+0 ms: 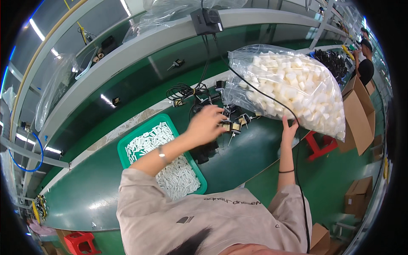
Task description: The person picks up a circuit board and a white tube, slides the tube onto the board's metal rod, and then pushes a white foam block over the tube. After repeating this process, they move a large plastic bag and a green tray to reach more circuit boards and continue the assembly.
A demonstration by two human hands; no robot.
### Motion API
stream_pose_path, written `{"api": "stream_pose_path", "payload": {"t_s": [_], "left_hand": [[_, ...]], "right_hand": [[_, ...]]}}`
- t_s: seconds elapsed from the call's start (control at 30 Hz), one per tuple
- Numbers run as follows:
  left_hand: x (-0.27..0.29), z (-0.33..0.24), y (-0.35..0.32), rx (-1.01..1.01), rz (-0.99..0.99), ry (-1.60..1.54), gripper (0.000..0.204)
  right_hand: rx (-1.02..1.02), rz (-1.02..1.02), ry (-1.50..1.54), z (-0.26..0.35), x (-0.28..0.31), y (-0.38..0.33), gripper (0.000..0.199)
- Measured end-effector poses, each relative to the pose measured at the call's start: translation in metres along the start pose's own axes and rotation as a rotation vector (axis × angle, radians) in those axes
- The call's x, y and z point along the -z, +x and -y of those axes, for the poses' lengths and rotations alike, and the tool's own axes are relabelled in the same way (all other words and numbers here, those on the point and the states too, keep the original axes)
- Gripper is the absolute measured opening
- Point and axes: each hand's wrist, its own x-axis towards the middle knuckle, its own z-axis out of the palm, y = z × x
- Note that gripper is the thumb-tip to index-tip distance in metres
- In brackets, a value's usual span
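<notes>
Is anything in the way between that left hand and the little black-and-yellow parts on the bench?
Nothing visible: the left hand is right at the black-and-yellow parts, though blur hides whether it touches them. The big bag of white pieces sits to the right, not between.

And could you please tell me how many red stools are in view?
2: one red stool at lower left, another red stool at right, just below the large clear bag. Others may be hidden.

Green floor (327, 182), red stools (80, 241), grey beam (259, 18), tube lights (37, 29)
</notes>
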Motion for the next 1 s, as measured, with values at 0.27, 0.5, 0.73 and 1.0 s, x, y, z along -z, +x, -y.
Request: {"api": "stream_pose_path", "payload": {"t_s": [0.27,0.5,0.73,1.0], "left_hand": [[0.007,0.085,-0.024,0.320,-0.209,-0.117,0.064],[-0.011,0.119,-0.011,0.418,-0.115,-0.330,0.039],[0.017,0.070,-0.018,0.645,-0.142,-0.825,0.032],[0.099,0.039,-0.035,0.411,-0.152,-1.352,0.033]], "right_hand": [[0.051,-0.017,0.017,-0.002,-0.004,0.008,0.069],[0.296,0.618,-0.185,0.121,-0.047,-0.161,0.067],[0.432,0.793,-0.478,0.134,-0.097,-0.208,0.067],[-0.056,0.710,0.586,0.121,-0.103,-0.203,0.049]]}}
